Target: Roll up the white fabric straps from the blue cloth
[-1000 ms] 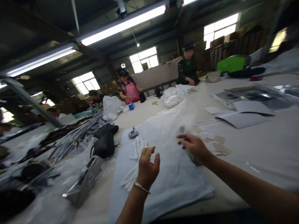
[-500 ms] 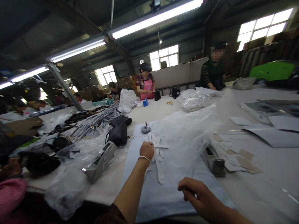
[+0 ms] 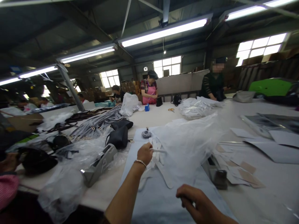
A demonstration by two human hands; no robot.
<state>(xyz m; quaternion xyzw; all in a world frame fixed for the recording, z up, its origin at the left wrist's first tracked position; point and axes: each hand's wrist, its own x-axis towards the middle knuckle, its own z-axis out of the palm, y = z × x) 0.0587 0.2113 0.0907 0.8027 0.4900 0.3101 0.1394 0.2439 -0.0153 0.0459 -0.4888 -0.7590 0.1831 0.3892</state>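
Observation:
My left hand (image 3: pixel 145 153), with a bracelet at its wrist, is closed on the end of a white strip (image 3: pixel 159 151) that sticks out to the right. Beneath it, several more white strips (image 3: pixel 163 175) with rounded ends lie in a loose pile on a pale blue sheet (image 3: pixel 161 203). My right hand (image 3: pixel 198 200) hovers over the sheet's near right part, fingers curled towards the thumb; whatever is between them is hidden. A coiled grey cord (image 3: pixel 146 134) lies just beyond the pile. Clear plastic film (image 3: pixel 184 143) spreads to the right of the strips.
Tape dispensers (image 3: pixel 99 165) stand left and right of the sheet. Black pouches (image 3: pixel 119 137), grey straps (image 3: pixel 98 119) and plastic bags cover the left side. Cards (image 3: pixel 247 168) lie on the right. Across the table are scissors (image 3: pixel 171 109) and co-workers (image 3: pixel 149 88); another person's sleeve (image 3: pixel 8 189) is near left.
My left hand has drawn slightly left, and the strip it holds now points right. The white strips beneath have shifted and spread. My right hand stays nearly in place. The view has tilted up a little.

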